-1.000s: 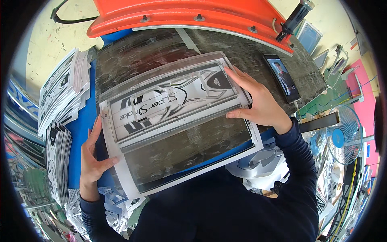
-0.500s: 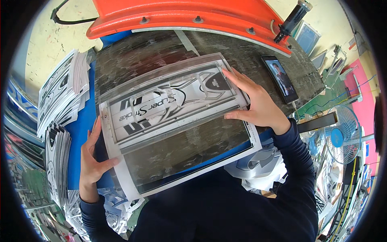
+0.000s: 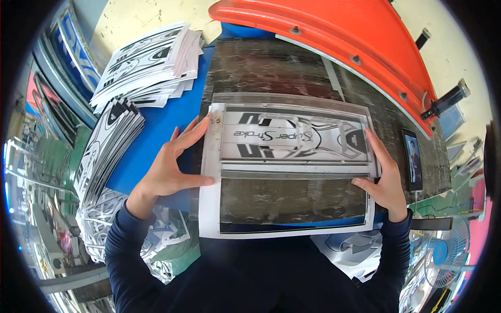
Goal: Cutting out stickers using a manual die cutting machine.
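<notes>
A white printed sheet (image 3: 210, 206) with black and grey graphics lies before me; its near part has a large rectangular opening. On its far part rests a clear plastic rectangular cutting die (image 3: 292, 169), with the printed pattern showing through. My left hand (image 3: 175, 169) grips the sheet's left margin, thumb on top and fingers at the far left corner beside the die. My right hand (image 3: 387, 180) grips the die's right end, fingers along its side and thumb at its near edge. The undersides of both grips are hidden.
A dark, scuffed board (image 3: 250, 68) lies under the work on a blue tabletop (image 3: 151, 135). Two stacks of printed sheets (image 3: 148, 60) (image 3: 107, 151) sit at left. An orange-red machine beam (image 3: 334, 31) spans the back. At right lies a phone (image 3: 412, 159); a blue fan (image 3: 441, 253) stands beyond.
My view has swung, so everything sits rotated in the picture. The sheet and die now look level instead of tilted. My right fingers have slid from the die's far corner down its right side.
</notes>
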Available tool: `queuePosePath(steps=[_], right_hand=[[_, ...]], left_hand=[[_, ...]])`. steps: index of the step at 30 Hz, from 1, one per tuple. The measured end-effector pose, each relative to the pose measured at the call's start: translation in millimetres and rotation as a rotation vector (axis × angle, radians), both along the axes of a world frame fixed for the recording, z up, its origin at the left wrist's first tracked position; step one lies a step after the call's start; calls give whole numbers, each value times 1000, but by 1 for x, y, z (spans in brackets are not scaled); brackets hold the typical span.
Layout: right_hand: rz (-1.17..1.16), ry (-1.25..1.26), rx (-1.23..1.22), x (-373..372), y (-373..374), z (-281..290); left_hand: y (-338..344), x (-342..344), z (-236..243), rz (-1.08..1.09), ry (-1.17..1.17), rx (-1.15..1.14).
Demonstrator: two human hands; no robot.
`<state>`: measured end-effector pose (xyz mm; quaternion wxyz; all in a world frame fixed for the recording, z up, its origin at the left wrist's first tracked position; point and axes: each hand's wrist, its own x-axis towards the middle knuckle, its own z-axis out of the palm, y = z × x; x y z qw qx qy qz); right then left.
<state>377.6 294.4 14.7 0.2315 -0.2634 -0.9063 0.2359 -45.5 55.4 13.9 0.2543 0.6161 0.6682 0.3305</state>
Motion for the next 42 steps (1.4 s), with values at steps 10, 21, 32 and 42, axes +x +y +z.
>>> queuePosePath(steps=[10,21,32,42], right_hand=[[-12,-5,-24,4,3,-6],[4,-18,10,0,-1,0],[10,-18,46,6,-1,-4],[-703,1030,-1,59,116,81]], left_hand=[[1,-1,-4,-5,-3,12],[-1,-1,-1,5,-1,12],[6,-5,-14,9,-90,112],[2,4,-10,61,-98,348]])
